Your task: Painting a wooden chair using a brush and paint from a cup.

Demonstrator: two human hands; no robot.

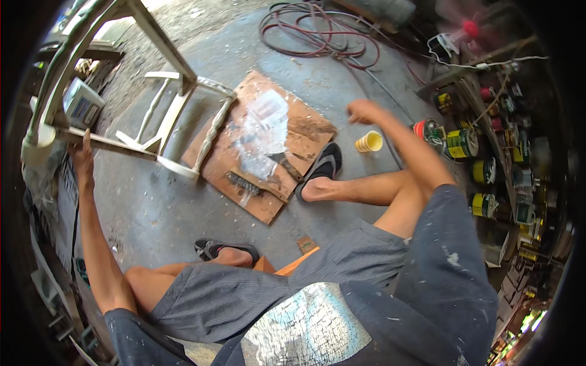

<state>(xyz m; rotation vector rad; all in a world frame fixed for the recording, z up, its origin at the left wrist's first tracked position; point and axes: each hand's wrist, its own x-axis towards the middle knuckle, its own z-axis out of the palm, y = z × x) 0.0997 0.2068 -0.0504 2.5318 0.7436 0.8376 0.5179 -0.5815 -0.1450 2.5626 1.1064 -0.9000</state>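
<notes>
A wooden chair frame (174, 119) with worn whitish paint and turned spindles stands tilted at the upper left. One of its turned parts (211, 137) overlaps the edge of a plywood board (311, 126) on the floor. My left hand (83, 160) grips the chair's lower rail, the index finger stretched along it. Out to the right, my right hand (365, 112) is raised with curled, blurred fingers; whether it holds something small is unclear. On the board lie a wire brush (247, 184) with a wooden handle and a scraper (287, 167), beside a whitish smeared patch (268, 121).
A yellow striped cup (369, 142) is on the concrete floor near my right foot (320, 178). Coiled hoses (320, 34) lie at the top. Several paint cans (462, 143) line the right side, below a spinning fan (470, 28). A white bucket (82, 103) stands behind the chair.
</notes>
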